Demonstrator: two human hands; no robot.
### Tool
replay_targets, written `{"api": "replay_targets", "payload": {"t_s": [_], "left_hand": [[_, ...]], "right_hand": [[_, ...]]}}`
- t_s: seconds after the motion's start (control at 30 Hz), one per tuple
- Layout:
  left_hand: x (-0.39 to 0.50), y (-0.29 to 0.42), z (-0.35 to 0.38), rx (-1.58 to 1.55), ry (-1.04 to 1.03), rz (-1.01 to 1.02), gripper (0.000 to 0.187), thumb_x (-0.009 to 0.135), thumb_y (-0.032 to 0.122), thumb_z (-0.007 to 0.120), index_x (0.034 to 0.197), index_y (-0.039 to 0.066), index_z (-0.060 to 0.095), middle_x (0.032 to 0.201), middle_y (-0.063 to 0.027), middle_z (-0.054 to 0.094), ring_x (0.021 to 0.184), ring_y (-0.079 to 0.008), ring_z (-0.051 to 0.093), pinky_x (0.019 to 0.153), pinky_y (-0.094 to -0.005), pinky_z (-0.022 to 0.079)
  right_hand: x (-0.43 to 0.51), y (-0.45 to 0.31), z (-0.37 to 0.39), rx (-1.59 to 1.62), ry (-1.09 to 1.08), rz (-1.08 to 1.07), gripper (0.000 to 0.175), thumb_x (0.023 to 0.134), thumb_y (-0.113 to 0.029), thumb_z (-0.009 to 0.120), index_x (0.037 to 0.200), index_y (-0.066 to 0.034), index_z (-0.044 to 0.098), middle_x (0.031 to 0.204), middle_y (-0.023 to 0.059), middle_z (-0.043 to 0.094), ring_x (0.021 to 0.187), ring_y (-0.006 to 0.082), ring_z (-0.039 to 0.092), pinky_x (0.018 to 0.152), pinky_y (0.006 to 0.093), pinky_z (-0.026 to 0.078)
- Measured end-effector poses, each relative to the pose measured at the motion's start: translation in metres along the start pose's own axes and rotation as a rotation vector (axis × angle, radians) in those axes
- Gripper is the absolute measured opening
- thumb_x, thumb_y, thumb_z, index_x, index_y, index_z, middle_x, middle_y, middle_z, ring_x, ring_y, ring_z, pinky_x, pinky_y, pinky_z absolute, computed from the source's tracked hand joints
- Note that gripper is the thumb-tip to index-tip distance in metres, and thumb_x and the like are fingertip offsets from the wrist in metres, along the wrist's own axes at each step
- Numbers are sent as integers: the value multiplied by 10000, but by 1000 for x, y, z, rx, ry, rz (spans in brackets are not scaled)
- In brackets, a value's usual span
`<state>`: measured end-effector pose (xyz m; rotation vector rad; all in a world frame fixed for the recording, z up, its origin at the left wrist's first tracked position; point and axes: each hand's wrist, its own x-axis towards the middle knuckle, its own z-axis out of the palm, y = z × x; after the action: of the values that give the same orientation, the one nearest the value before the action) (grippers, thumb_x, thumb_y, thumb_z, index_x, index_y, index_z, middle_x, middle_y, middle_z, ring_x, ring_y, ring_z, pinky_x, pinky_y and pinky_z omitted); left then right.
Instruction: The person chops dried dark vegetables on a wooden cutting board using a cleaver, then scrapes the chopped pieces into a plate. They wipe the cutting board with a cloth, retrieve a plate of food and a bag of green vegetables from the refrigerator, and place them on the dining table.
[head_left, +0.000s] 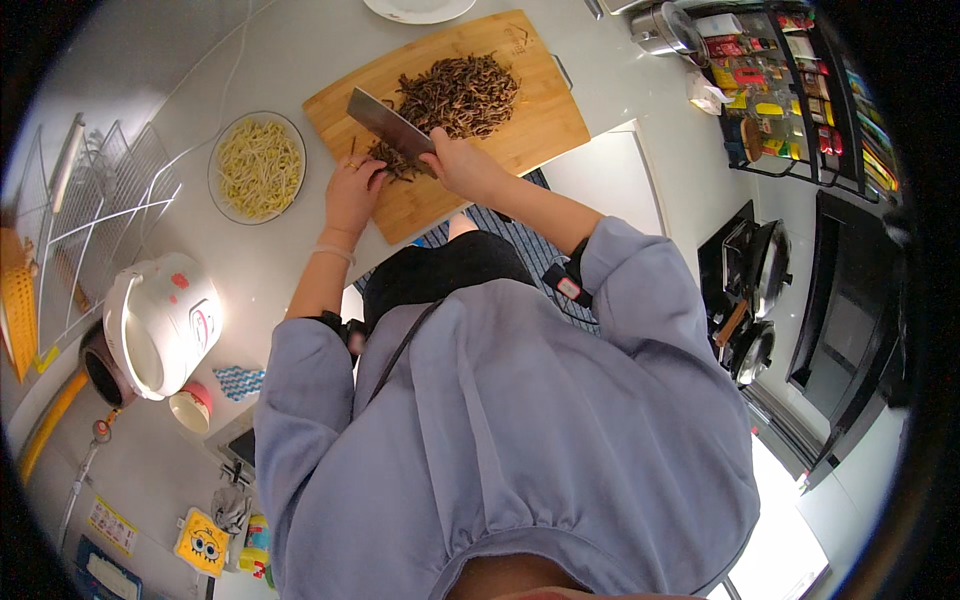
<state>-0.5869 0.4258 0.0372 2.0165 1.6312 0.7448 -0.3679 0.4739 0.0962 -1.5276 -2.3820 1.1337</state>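
My right hand (463, 165) grips a cleaver (391, 129), its broad steel blade slanting up and left over a wooden cutting board (540, 135). Beside the blade's lower side lies a small heap of dark brown strips (401, 166), perhaps a dried vegetable or mushroom. The curled fingers of my left hand (354, 187), one wearing a ring, hold the left end of that heap against the board. A larger pile of chopped brown strips (461, 94) lies beyond the blade. Part of the cleaver's handle is hidden in my right hand.
Left of the board stands a glass bowl of bean sprouts (257, 169). A white plate (420, 6) sits beyond the board. Farther left are a wire rack (97, 202) and a white rice cooker (161, 322). A spice shelf (780, 90) and lidded pans (769, 270) are on the right.
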Motion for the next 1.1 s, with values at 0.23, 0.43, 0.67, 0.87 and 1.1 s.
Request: {"api": "replay_targets", "payload": {"t_s": [0.23, 0.43, 0.67, 0.87, 1.1], "left_hand": [[-7, 9, 0, -126, 5, -6, 239, 772, 101, 765, 999, 76, 694, 1124, -115, 626, 1069, -327, 578, 913, -390, 492], [-11, 7, -9, -131, 114, 91, 231, 751, 71, 757, 975, 54, 703, 1128, -111, 608, 1066, -322, 573, 906, -390, 489], [-13, 2, -3, -99, 72, 20, 119, 791, 78, 717, 907, 49, 716, 1017, -88, 643, 1012, -310, 586, 859, -379, 501], [-15, -2, 6, -21, 90, 18, 100, 801, 95, 709, 890, 50, 718, 1011, -88, 652, 986, -311, 596, 830, -381, 510], [-15, 4, 6, -93, 82, 25, 159, 790, 66, 725, 945, 44, 694, 1043, -106, 645, 1031, -324, 582, 883, -391, 494]], "right_hand": [[-10, -5, -1, -29, 59, 17, 274, 984, -242, 519, 987, -4, 383, 692, 277, 611, 666, 480, 605, 569, 543, 466], [-30, -12, 16, -186, 17, -21, 242, 964, -200, 523, 998, -3, 386, 679, 255, 619, 659, 460, 621, 563, 534, 484], [-35, -39, 24, -245, -101, 24, 172, 922, -85, 440, 1056, 23, 436, 789, 243, 671, 735, 421, 672, 597, 515, 525], [-21, -44, 44, -224, -70, 72, 223, 851, -35, 525, 1016, 12, 383, 747, 258, 653, 744, 450, 662, 593, 515, 528], [-3, -14, 55, 52, 147, 54, 238, 964, -181, 510, 1010, 1, 364, 689, 275, 613, 667, 485, 606, 567, 564, 465]]}}
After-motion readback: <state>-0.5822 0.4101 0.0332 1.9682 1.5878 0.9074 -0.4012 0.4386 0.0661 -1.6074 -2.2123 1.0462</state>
